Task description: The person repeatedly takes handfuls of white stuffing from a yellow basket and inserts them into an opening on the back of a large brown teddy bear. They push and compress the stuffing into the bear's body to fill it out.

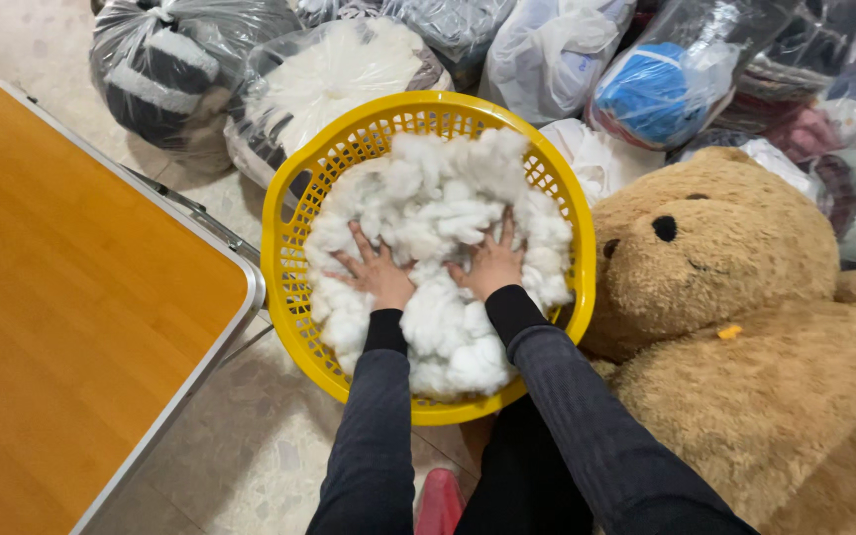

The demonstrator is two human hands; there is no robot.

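A round yellow plastic basket (pixel 294 188) sits on the floor in front of me, heaped with white fluffy stuffing (pixel 438 193). My left hand (pixel 375 269) lies flat on the stuffing with fingers spread, left of centre. My right hand (pixel 493 264) presses flat on it too, fingers apart, just to the right. Neither hand grips anything. Both arms wear dark long sleeves. A big tan teddy bear (pixel 745 327) lies against the basket's right side.
A folding table (pixel 71 297) with an orange wood-look top and metal rim stands at left. Several clear plastic bags of white, blue, and dark fabrics (pixel 339 69) are piled behind the basket. Speckled floor (pixel 250 456) shows below.
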